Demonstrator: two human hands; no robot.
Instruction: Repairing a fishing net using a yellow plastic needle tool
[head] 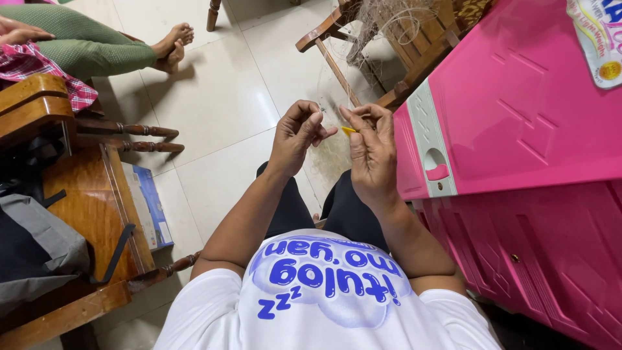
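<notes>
The two hands, left hand (298,133) and right hand (370,146), meet above the lap, a small tool (348,131) between them. Plastic cabinet (518,129) stands right; wooden chair (84,214) with a bag (32,253) left.

A small yellow tool (348,131) is pinched at the fingertips, mostly hidden; thin pale fibres (332,154) are hung below it.

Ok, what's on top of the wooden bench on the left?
A grey and black fabric bag lies on the wooden bench, its strap hanging over the edge. The seat beneath the bag is hidden.
</notes>
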